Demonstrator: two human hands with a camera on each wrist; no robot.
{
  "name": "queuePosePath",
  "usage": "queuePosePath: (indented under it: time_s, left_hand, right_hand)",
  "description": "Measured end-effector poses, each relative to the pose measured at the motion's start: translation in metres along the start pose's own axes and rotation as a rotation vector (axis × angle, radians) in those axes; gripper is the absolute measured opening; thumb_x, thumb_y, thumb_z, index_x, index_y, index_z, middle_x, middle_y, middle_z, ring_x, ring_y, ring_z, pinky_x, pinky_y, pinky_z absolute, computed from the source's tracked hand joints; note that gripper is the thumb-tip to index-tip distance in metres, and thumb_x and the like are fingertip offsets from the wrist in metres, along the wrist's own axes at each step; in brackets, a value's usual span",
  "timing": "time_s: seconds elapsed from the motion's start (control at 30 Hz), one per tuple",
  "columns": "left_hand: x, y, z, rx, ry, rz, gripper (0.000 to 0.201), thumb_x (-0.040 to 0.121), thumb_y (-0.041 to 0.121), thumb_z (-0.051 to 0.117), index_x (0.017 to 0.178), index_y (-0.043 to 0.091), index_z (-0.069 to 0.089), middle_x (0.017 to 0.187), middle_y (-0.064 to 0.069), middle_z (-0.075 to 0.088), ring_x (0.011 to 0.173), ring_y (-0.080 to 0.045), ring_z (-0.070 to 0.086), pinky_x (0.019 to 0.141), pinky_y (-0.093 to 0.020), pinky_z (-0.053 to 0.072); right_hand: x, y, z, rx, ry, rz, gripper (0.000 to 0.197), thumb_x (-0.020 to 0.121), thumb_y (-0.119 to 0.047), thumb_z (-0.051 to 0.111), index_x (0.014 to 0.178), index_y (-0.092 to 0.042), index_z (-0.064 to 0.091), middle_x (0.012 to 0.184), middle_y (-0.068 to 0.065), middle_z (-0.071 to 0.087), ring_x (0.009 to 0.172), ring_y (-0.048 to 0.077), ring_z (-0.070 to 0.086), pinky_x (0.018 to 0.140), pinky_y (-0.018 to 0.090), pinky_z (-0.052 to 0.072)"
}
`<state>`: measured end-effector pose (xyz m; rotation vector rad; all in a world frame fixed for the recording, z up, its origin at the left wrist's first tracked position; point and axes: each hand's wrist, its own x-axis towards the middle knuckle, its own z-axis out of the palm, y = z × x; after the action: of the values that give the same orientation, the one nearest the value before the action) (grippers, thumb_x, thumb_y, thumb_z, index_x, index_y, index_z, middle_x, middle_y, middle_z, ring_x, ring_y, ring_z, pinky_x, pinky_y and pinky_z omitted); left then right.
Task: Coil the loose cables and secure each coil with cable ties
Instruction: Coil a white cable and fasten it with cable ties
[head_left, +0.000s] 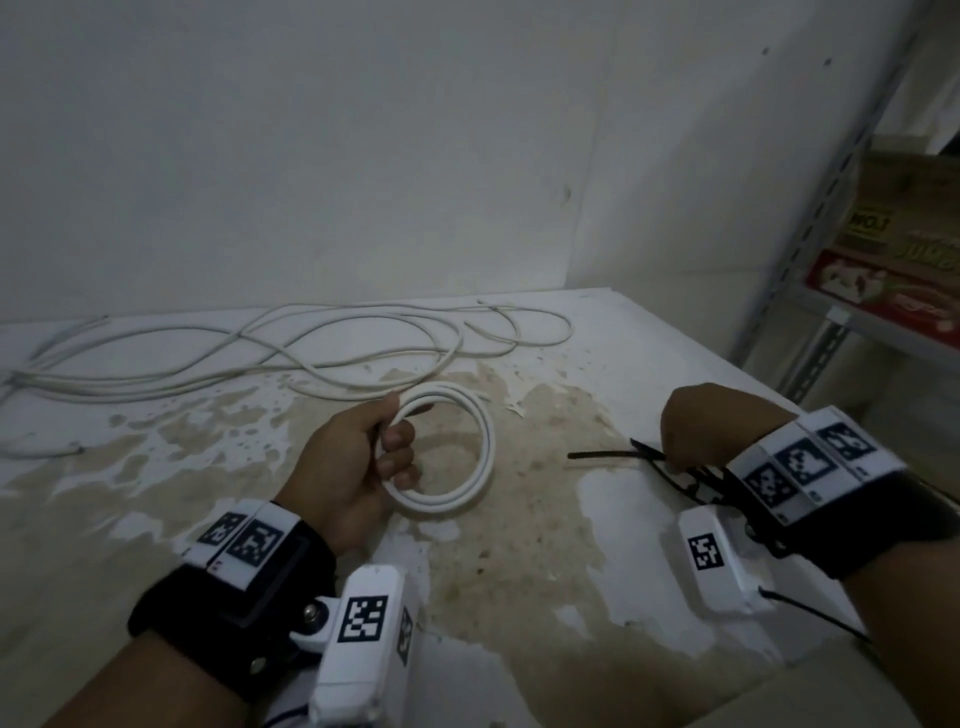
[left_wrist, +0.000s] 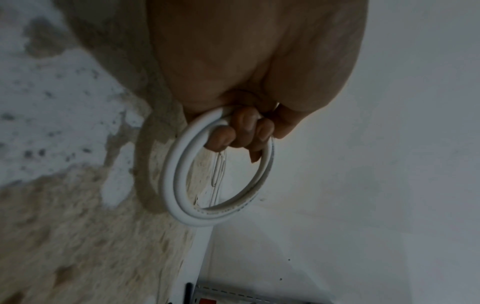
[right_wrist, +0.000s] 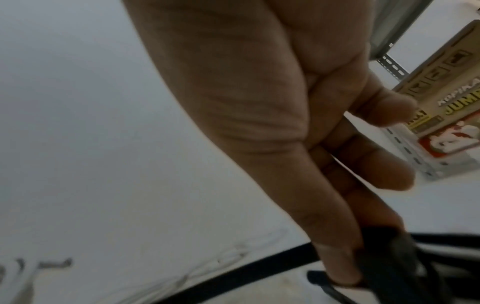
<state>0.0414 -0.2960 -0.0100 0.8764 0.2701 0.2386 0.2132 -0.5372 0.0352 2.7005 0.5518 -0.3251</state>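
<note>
Now left hand (head_left: 353, 457) grips white coil (head_left: 467, 488); right hand (head_left: 717, 426) pinches black ties (head_left: 602, 455) — fingers curled.

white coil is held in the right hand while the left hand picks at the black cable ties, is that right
Not quite: the hands are swapped. The white coil is held in the left hand, fingers curled through it, while the right hand picks at the black cable ties. The head view shows both; the left wrist view confirms the grip.

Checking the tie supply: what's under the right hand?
Black cable ties lie under the right hand, whose fingers pinch one. The hand and wrist band cover the rest, so their count is unclear.
</note>
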Motion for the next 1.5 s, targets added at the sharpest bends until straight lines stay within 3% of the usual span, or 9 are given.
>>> queuePosePath:
  time_s: [0.1, 0.17, 0.3, 0.4, 0.63, 0.83, 0.97, 1.1, 1.5]
  left_hand:
    - [0.003, 0.004, -0.005, -0.012, 0.039, 0.051, 0.036, 0.102, 0.030, 0.034, 0.102, 0.004, 0.059, 0.053, 0.003, 0.032, 0.038, -0.009, 0.024, 0.038, -0.021, 0.030]
    - [0.006, 0.007, -0.009, -0.022, 0.093, 0.106, 0.035, 0.101, 0.034, 0.037, 0.094, 0.008, 0.058, 0.052, 0.002, 0.033, 0.039, -0.010, 0.025, 0.038, -0.022, 0.032]
    - [0.007, 0.015, -0.014, 0.014, 0.205, 0.204, 0.025, 0.101, 0.031, 0.041, 0.087, 0.013, 0.053, 0.049, 0.004, 0.036, 0.039, -0.010, 0.027, 0.040, -0.022, 0.032]
    - [0.006, 0.020, -0.017, 0.020, 0.283, 0.252, 0.023, 0.100, 0.027, 0.044, 0.081, 0.016, 0.052, 0.047, 0.004, 0.039, 0.039, -0.010, 0.028, 0.045, -0.025, 0.029]
    - [0.011, 0.027, -0.027, 0.026, 0.354, 0.303, 0.019, 0.098, 0.027, 0.046, 0.083, 0.016, 0.050, 0.048, 0.004, 0.036, 0.039, -0.010, 0.028, 0.043, -0.024, 0.030]
    - [0.009, 0.031, -0.031, 0.105, 0.295, 0.240, 0.024, 0.096, 0.027, 0.047, 0.076, 0.015, 0.052, 0.049, 0.003, 0.035, 0.041, -0.011, 0.027, 0.042, -0.023, 0.026]
    - [0.010, 0.031, -0.034, 0.172, 0.281, 0.239, 0.023, 0.096, 0.026, 0.046, 0.092, 0.013, 0.065, 0.051, 0.004, 0.034, 0.041, -0.008, 0.027, 0.040, -0.020, 0.025]
    - [0.010, 0.032, -0.037, 0.216, 0.321, 0.258, 0.023, 0.095, 0.026, 0.049, 0.095, 0.017, 0.070, 0.053, 0.005, 0.039, 0.043, -0.007, 0.031, 0.040, -0.019, 0.027]
    - [0.006, 0.036, -0.033, 0.433, 0.387, 0.361, 0.013, 0.092, 0.016, 0.058, 0.088, 0.010, 0.069, 0.073, -0.013, 0.043, 0.043, -0.014, 0.027, 0.043, -0.020, 0.020]
  right_hand:
    - [-0.023, -0.006, -0.030, 0.130, 0.230, -0.082, 0.026, 0.090, -0.028, 0.062, 0.104, -0.008, 0.068, 0.105, 0.008, 0.066, 0.093, 0.022, 0.061, 0.074, 0.024, 0.044]
    - [-0.045, -0.023, -0.049, 0.373, 0.360, -0.203, 0.015, 0.091, -0.025, 0.060, 0.090, -0.015, 0.071, 0.094, 0.003, 0.069, 0.077, 0.014, 0.060, 0.062, 0.022, 0.040]
    - [-0.079, -0.078, -0.063, 0.690, 0.132, -0.460, 0.021, 0.088, -0.026, 0.061, 0.069, -0.024, 0.071, 0.063, -0.011, 0.068, 0.049, -0.001, 0.054, 0.045, 0.010, 0.039]
    - [-0.074, -0.115, -0.051, 0.706, -0.013, -0.459, 0.025, 0.090, -0.021, 0.057, 0.073, -0.012, 0.072, 0.068, -0.001, 0.068, 0.054, 0.012, 0.053, 0.050, 0.020, 0.043]
    - [-0.044, -0.167, -0.049, 1.183, -0.056, -0.419, 0.023, 0.093, -0.014, 0.054, 0.085, 0.001, 0.070, 0.062, 0.002, 0.061, 0.046, 0.010, 0.047, 0.048, 0.024, 0.042]
    - [-0.036, -0.192, -0.062, 1.493, -0.179, -0.552, 0.019, 0.090, -0.007, 0.053, 0.078, -0.005, 0.067, 0.059, 0.003, 0.058, 0.046, 0.012, 0.042, 0.044, 0.023, 0.035]
    - [-0.032, -0.197, -0.056, 1.565, -0.234, -0.649, 0.024, 0.093, -0.009, 0.052, 0.074, -0.008, 0.067, 0.065, 0.005, 0.061, 0.051, 0.011, 0.045, 0.046, 0.023, 0.037]
    - [-0.034, -0.198, -0.050, 1.713, -0.242, -0.679, 0.012, 0.095, -0.010, 0.053, 0.097, -0.006, 0.063, 0.079, 0.010, 0.069, 0.059, 0.012, 0.056, 0.050, 0.023, 0.046]
    - [-0.035, -0.194, -0.035, 1.407, 0.486, -0.768, 0.005, 0.082, -0.024, 0.070, 0.079, -0.027, 0.072, 0.075, -0.007, 0.067, 0.070, 0.005, 0.059, 0.066, 0.018, 0.044]
